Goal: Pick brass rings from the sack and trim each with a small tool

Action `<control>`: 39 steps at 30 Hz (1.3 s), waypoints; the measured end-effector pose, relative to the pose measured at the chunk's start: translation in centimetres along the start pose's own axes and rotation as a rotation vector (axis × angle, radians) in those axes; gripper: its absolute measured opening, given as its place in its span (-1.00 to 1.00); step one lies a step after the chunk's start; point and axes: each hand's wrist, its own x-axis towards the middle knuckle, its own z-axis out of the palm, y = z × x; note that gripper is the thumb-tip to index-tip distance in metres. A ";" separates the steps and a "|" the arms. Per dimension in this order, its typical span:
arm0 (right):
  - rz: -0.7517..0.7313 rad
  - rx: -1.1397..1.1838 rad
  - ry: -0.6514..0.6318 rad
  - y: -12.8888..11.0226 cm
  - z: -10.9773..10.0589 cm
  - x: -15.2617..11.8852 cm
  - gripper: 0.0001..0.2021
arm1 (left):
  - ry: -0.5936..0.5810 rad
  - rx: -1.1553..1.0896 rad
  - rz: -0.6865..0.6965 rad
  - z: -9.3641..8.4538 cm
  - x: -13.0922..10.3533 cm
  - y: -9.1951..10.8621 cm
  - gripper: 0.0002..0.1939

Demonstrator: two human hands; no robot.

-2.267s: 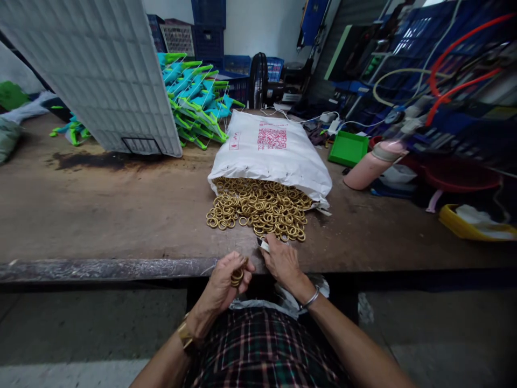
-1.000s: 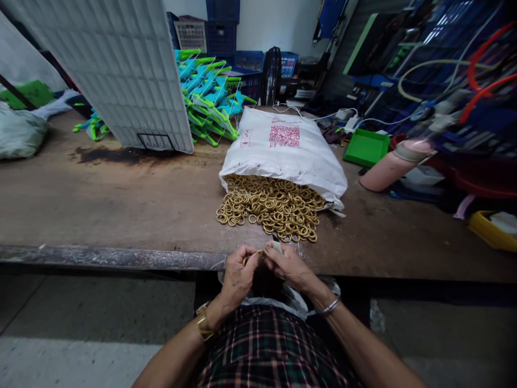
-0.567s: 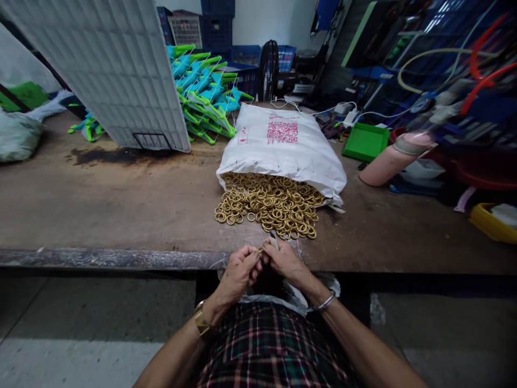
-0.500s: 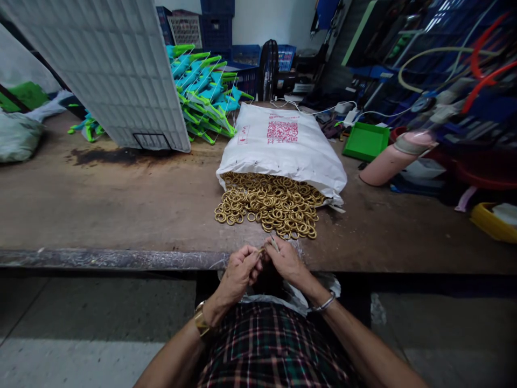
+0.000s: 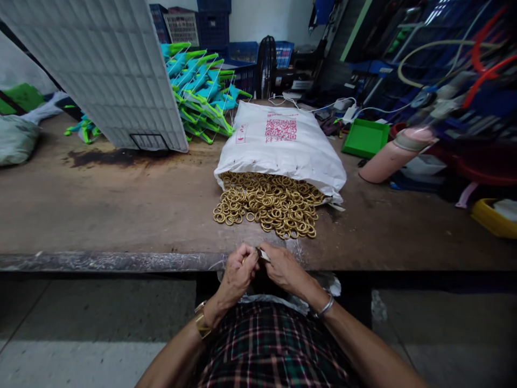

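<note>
My left hand (image 5: pixel 237 274) and my right hand (image 5: pixel 285 267) meet at the near edge of the wooden table (image 5: pixel 121 210), fingertips touching. The left fingers pinch a brass ring, mostly hidden in the hand. The right hand grips a small white-and-dark tool (image 5: pixel 263 253) that points at the left fingers. Just beyond the hands lies a heap of brass rings (image 5: pixel 266 203) spilling from the open mouth of a white sack (image 5: pixel 283 145) with red print. A clear plastic bag (image 5: pixel 319 280) hangs at the table edge over my lap.
A white grid panel (image 5: pixel 100 70) leans at the back left, with stacked teal and green plastic parts (image 5: pixel 200 91) behind it. A green tray (image 5: pixel 365 139), a pink cylinder (image 5: pixel 388 156), hoses and blue crates crowd the right side. A yellow container (image 5: pixel 493 218) sits far right.
My left hand, which held a stack of rings apart from the right one, has come up against my right hand at the table edge. The tool now lies flatter, tipped toward the left fingers.
</note>
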 end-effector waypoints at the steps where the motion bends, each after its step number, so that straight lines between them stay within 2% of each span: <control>1: 0.019 -0.031 -0.001 0.1 0.0 0.1 -0.78 | -0.021 -0.006 0.000 0.1 -0.4 0.3 -0.67; 3: 0.070 -0.103 0.003 0.3 -0.1 0.4 -0.79 | -0.098 -0.049 -0.016 0.2 -1.2 1.1 -0.68; 6: 0.137 -0.180 0.048 0.5 -0.1 1.0 -0.79 | -0.201 -0.248 -0.085 0.4 -1.8 1.9 -0.69; 9: 0.186 -0.230 0.191 0.6 -0.3 1.8 -0.79 | -0.166 -0.448 -0.159 0.2 -1.4 1.8 -0.68; 12: 0.234 -0.301 0.288 0.7 -0.6 2.7 -0.78 | -0.080 -0.535 -0.201 -0.1 -0.7 1.2 -0.69; 14: 0.270 -0.349 0.292 0.8 -0.6 3.3 -0.79 | -0.058 -0.552 -0.216 -0.3 -0.5 0.9 -0.73; 19: 0.320 -0.404 0.313 1.2 -0.4 4.0 -0.79 | -0.087 -0.613 -0.195 -0.6 -0.5 0.5 -0.82; 22: 0.346 -0.411 0.336 1.4 -0.5 4.3 -0.78 | -0.110 -0.667 -0.245 -0.8 -0.4 0.4 -0.79; 28: 0.336 -0.422 0.275 1.3 -1.2 4.7 -0.83 | -0.117 -0.798 -0.303 -1.2 -0.1 0.3 -0.83; 33: 0.326 -0.435 0.296 1.7 -1.2 4.7 -0.83 | -0.037 -0.869 -0.350 -1.4 0.0 0.0 -0.83; 39: 0.295 -0.432 0.281 2.0 -1.1 4.5 -0.82 | -0.054 -0.890 -0.358 -1.3 0.2 -0.1 -0.78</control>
